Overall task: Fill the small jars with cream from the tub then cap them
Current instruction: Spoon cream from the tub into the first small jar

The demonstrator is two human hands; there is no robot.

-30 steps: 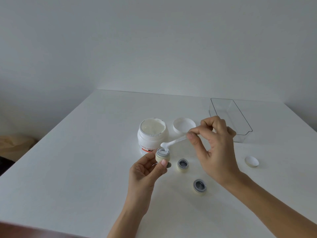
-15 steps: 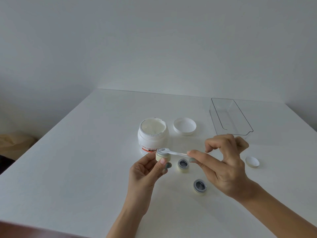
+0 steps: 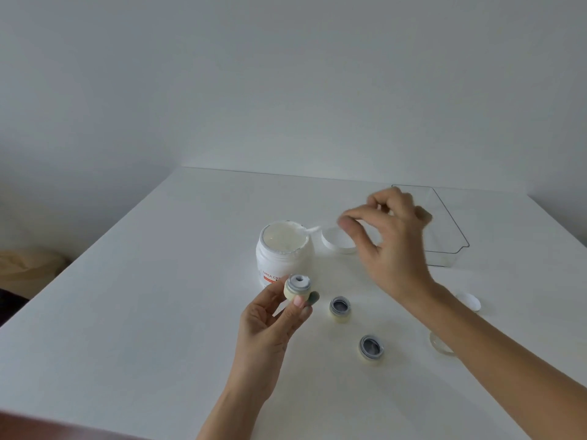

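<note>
So the biggest thing here is the white surface (image 3: 158,312), everything sits on it. Using the cream tub (image 3: 281,252) as the landmark: it's standing upright and open, full of pale cream, with an orange-lettered label on the front.

Off to the right of the tub and a bit further back there's a clear plastic tray (image 3: 451,249), partly hidden behind the right hand. The tub's white lid (image 3: 336,242) lies just right of the tub, flipped up.

The right hand (image 3: 390,246) hovers right of the tub, above the lid, fingers curled and pinching the handle of a small white spatula (image 3: 309,230). It's motion-blurred, but the spatula's tip reaches over to the tub's right rim.

The left hand (image 3: 270,325) is right in front of the tub, gripping one small jar (image 3: 298,288) between thumb and fingertips, held up off the surface. That jar is pale yellow with a grey neck, uncapped, and has white cream around its opening.

Two more small jars, both uncapped with dark insides, stand on the surface: one (image 3: 340,308) in front-right of the tub, another (image 3: 371,349) further toward the camera from there.

A small white cap (image 3: 470,301) lies far right of the tub, and a clear cap (image 3: 440,344) peeks out behind the right forearm.
</note>
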